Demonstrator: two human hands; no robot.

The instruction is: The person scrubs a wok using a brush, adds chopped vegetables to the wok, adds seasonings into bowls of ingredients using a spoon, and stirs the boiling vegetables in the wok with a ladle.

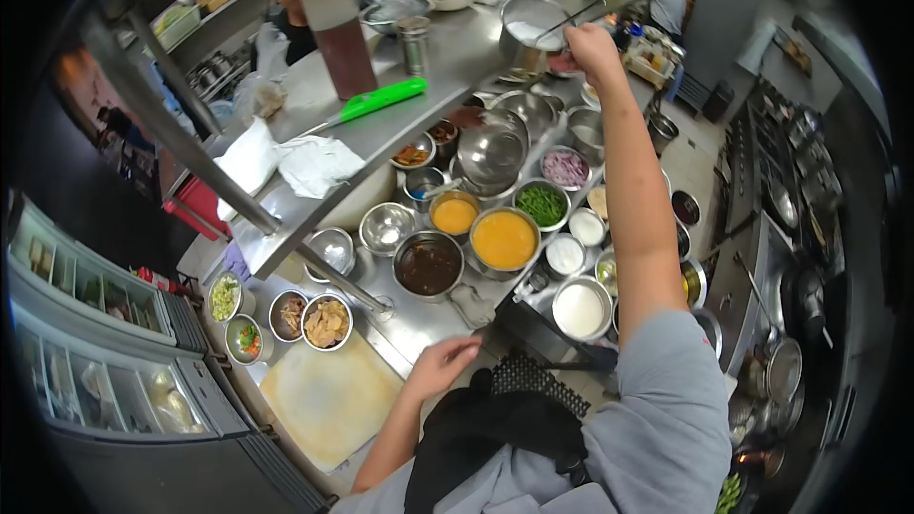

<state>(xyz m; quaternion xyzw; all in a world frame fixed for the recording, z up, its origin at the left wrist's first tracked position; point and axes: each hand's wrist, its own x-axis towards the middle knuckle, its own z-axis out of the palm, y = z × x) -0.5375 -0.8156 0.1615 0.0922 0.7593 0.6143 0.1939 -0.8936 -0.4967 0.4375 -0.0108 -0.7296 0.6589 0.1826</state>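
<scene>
My right hand point(591, 49) is stretched out over the steel shelf, its fingers curled in beside a metal bowl point(514, 11) of white contents. A thin dark utensil handle point(583, 12) slants across that bowl at my knuckles; whether I grip it is hidden. My left hand point(444, 367) hangs loosely bent at the counter's front edge, fingers partly stretched, with nothing visible in it. Near it are a grey cloth point(470, 306), a bowl of dark brown sauce point(428, 265) and a white cutting board point(328, 400).
Bowls of orange sauce point(506, 239), chopped greens point(541, 205), diced red onion point(565, 169) and pale meat point(327, 323) crowd the counter. A green-handled knife point(383, 99) and a dark red squeeze bottle point(343, 52) are on the shelf. The stove point(738, 190) is right. Other people stand behind.
</scene>
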